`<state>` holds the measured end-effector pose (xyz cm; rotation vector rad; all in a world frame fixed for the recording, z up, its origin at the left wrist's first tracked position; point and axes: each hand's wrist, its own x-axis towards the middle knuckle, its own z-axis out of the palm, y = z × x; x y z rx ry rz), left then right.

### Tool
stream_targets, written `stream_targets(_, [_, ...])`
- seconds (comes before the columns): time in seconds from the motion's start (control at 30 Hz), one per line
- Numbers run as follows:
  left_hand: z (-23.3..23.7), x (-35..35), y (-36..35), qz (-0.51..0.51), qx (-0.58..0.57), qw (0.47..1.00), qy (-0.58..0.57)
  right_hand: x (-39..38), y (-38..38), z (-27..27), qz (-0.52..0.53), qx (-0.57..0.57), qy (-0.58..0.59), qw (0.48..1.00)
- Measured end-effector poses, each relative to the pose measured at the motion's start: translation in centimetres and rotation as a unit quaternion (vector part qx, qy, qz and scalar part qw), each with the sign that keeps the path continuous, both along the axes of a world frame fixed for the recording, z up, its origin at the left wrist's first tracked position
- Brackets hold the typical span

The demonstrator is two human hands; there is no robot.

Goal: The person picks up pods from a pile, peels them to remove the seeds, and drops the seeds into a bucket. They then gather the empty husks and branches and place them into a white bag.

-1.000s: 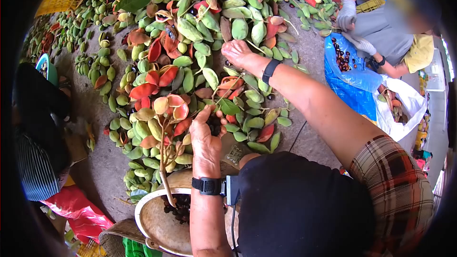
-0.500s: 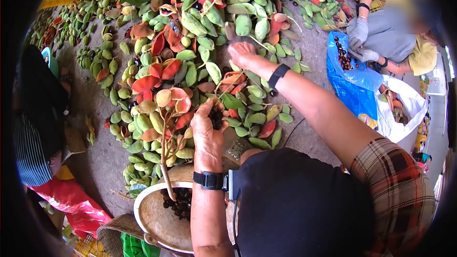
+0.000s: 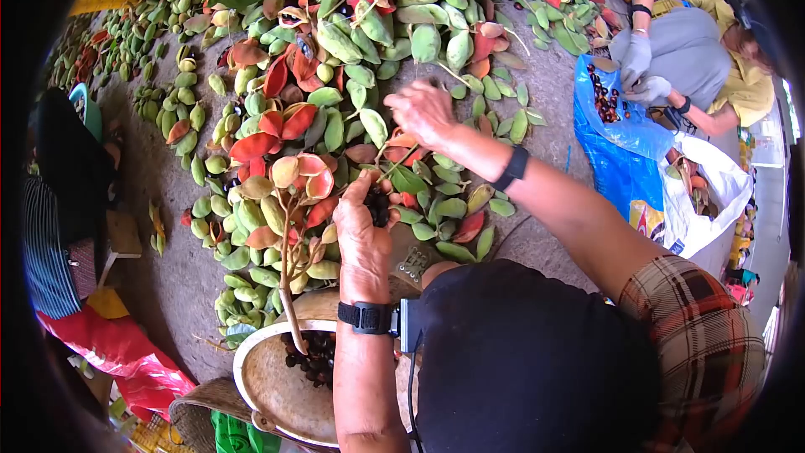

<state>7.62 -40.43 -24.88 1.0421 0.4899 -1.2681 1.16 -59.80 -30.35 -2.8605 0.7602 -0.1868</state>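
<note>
Several glossy dark seeds (image 3: pixel 377 203) in the cupped fingers of the left hand (image 3: pixel 362 239); right hand (image 3: pixel 423 107) bent-fingered over green pods (image 3: pixel 334 130), grip unclear.

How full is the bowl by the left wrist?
Mostly empty: the bowl holds few dark seeds; its inside is largely bare.

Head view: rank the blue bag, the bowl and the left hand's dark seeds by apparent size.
1-2. blue bag and bowl: look alike; the bowl is nearer and partly hidden, so unranked.
3. dark seeds in left hand: smallest.

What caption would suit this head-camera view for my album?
Left hand cups dark seeds; right hand hovers over heaped green and red pods.
</note>
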Motion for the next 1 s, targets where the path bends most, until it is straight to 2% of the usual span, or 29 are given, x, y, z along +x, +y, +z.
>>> stream_targets(0.03, [0.0,0.0,0.1,0.004,0.000,1.000,0.000,1.1,-0.1,-1.2,-0.026,0.034,0.089,0.995])
stream_targets(0.1, [-0.1,0.1,0.0,0.007,0.001,1.000,0.000,2.6,0.2,-2.5,-0.022,-0.015,0.179,0.984])
stream_targets(0.23, [-0.3,0.3,0.1,0.009,-0.003,1.000,-0.006,4.5,1.1,-2.0,-0.040,0.003,0.181,0.983])
stream_targets(0.3, [-0.4,0.2,0.1,0.009,0.002,1.000,-0.002,4.8,1.4,-0.8,-0.083,0.072,0.245,0.963])
stream_targets(0.37, [-0.5,0.3,0.1,0.006,-0.005,1.000,-0.007,4.5,1.2,-1.8,-0.107,0.059,0.215,0.969])
stream_targets(0.43, [-0.5,0.3,0.2,0.011,-0.012,1.000,0.000,3.9,0.4,-3.4,-0.199,0.073,0.157,0.965])
stream_targets(0.47, [-0.5,0.3,0.2,0.019,-0.013,1.000,0.008,3.0,0.3,-2.3,-0.220,0.100,0.108,0.964])
stream_targets(0.5, [-0.5,0.3,0.1,0.021,-0.014,1.000,0.006,1.9,0.6,-1.3,-0.212,0.080,0.000,0.974])
stream_targets(0.57, [-0.3,0.3,0.0,0.028,-0.011,0.999,-0.017,0.3,1.4,2.1,-0.138,0.204,-0.153,0.957])
stream_targets(0.63, [0.0,0.3,-0.2,0.016,-0.013,0.999,-0.025,-0.3,3.8,6.7,-0.071,0.370,-0.157,0.913])
stream_targets(0.73, [1.9,0.4,-0.6,0.043,-0.022,0.999,-0.017,-0.8,6.5,10.1,0.099,0.433,-0.096,0.891])
stream_targets(0.77, [0.8,0.5,-0.6,0.073,-0.074,0.995,0.003,-0.4,7.0,11.3,0.145,0.452,-0.068,0.877])
stream_targets(0.8, [-0.5,0.6,-0.5,0.063,-0.107,0.992,-0.002,0.1,7.1,12.4,0.174,0.396,-0.027,0.901])
stream_targets(0.9, [-1.6,0.9,0.5,0.050,-0.158,0.986,0.027,2.6,5.8,12.3,0.141,0.389,-0.025,0.910])
stream_targets(0.97, [0.2,1.1,0.1,0.059,-0.176,0.978,0.091,6.0,3.7,10.6,0.083,0.299,-0.112,0.944])
stream_targets(1.0, [0.4,1.1,0.1,0.046,-0.194,0.975,0.102,8.5,2.2,8.7,0.054,0.193,-0.151,0.968])
